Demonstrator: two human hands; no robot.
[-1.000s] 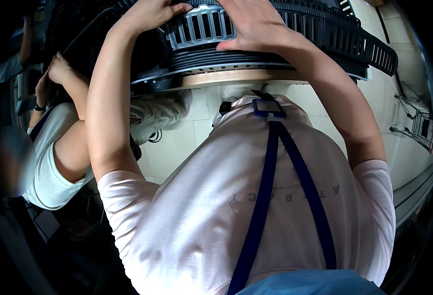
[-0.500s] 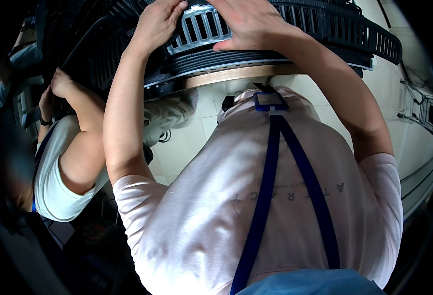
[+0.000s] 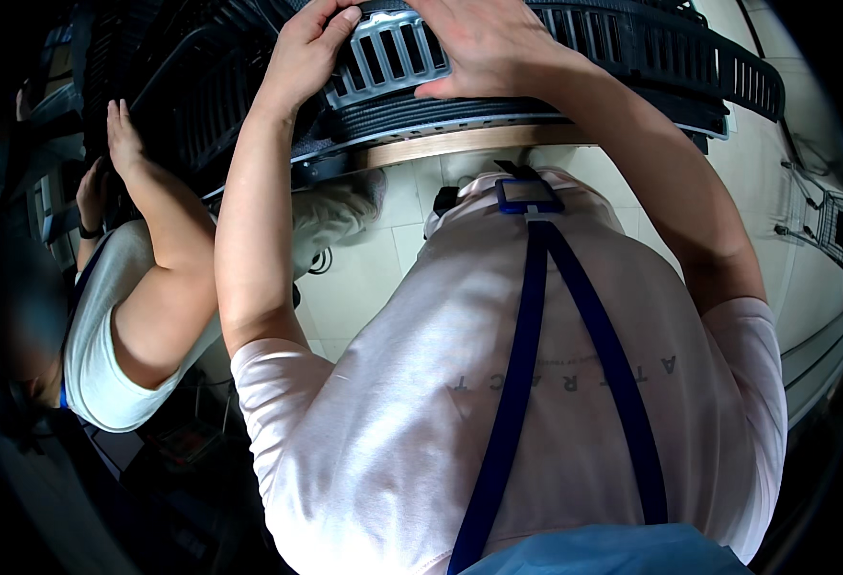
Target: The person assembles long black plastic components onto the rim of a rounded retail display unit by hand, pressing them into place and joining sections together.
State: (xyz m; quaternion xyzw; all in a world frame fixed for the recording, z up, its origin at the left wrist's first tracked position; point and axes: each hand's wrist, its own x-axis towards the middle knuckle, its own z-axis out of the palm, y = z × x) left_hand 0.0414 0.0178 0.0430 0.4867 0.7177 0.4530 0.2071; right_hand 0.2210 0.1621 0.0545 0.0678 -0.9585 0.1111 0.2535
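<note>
A silvery-grey slotted strip (image 3: 372, 83) curves across the top of the head view, set among black slotted plastic parts. At its left end is my left hand (image 3: 308, 53), with thumb and forefinger pressed together near the strip's upper edge; whatever lies between them is hidden. Spread over the strip's right end, my right hand (image 3: 493, 48) has its thumb stretched along the lower side. The upper frame edge cuts off its other fingertips.
Black slotted parts (image 3: 675, 53) continue right, above a wood-coloured edge (image 3: 479, 140). Close on my left sits a co-worker, whose hand (image 3: 125, 139) is raised near black frames (image 3: 206, 81). A wire cart (image 3: 829, 220) stands on the tiled floor at far right.
My left forearm has shifted slightly right, while both my hands stay at nearly the same places. The co-worker's nearer hand has risen and its fingers are now stretched out.
</note>
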